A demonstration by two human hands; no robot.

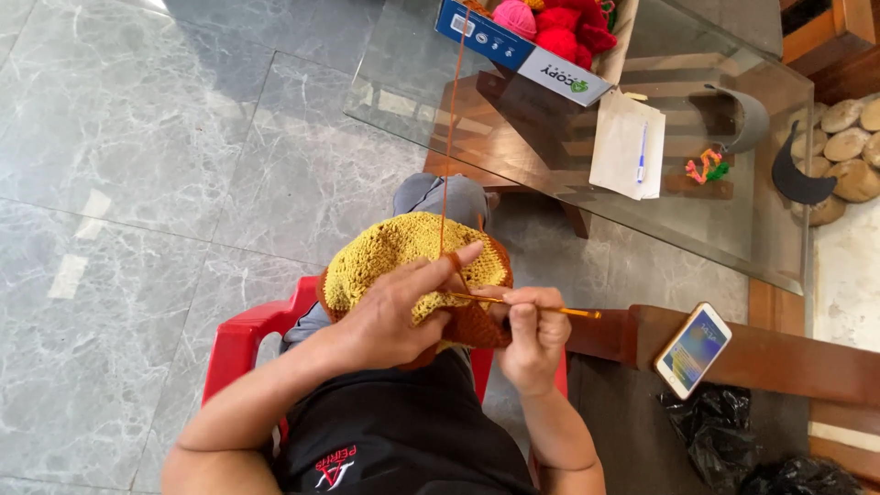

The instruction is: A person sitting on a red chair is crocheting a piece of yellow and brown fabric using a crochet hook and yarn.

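A yellow crocheted piece [385,252] with an orange-brown border [477,325] lies over my lap. My left hand [399,312] grips it from above, with the orange-brown yarn strand [451,128] looped over the forefinger and running up to the box on the table. My right hand [532,335] is closed around a yellow crochet hook [550,310], whose tip is in the border stitches between the two hands.
I sit on a red plastic chair [247,335] on a grey tiled floor. A glass table [550,156] ahead carries a box of pink and red yarn balls [550,27], paper with a pen [628,147] and small coloured bits. A phone [693,350] lies on a wooden bench at right.
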